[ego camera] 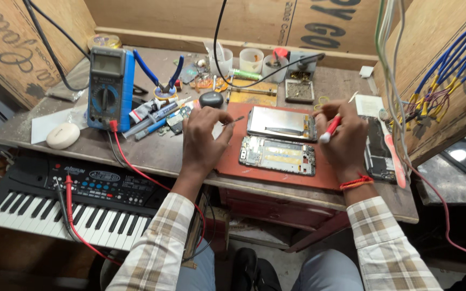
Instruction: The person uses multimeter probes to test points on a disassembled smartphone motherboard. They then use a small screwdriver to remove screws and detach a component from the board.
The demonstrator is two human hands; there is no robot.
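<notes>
Here left hand (203, 137) pinches tweezers (234, 120); right hand (345, 137) grips red-tipped tool (331, 129).

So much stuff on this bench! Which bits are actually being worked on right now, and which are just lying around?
In use:
- left hand holding tweezers
- right hand holding a red-and-white tool
- opened phone
- phone screen
- red mat

Lying about:
- multimeter
- blue pliers
- keyboard
- plastic cups

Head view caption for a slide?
Left hand holds tweezers, right hand a red-and-white tool, over an opened phone on a red mat.
</notes>
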